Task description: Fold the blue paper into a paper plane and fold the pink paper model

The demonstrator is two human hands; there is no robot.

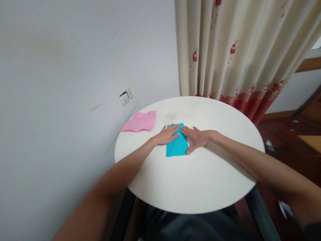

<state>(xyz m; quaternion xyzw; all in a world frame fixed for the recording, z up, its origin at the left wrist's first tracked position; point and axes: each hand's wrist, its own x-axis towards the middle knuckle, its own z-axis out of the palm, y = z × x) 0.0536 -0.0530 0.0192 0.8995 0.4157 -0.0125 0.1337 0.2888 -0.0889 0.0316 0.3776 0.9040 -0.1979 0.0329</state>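
Note:
A folded sheet of blue paper [177,147] lies flat near the middle of the white round table [190,187], with crease lines across its surface. My left hand [168,134] rests over its upper left part, fingers stretched out and pointing right. From the other side, my right hand [197,138] touches the right edge; its fingers reach the upper right corner and its thumb sits by the lower right corner. Both hands are open and grip nothing. The paper under the fingers is hidden.
A creased pink paper sheet [140,121] lies at the table's left back edge, by the wall [75,67]. A power outlet [124,98] is on that wall. Behind the table hangs a cream and red curtain [225,50]. Small litter is on the dark floor [281,134] to the right.

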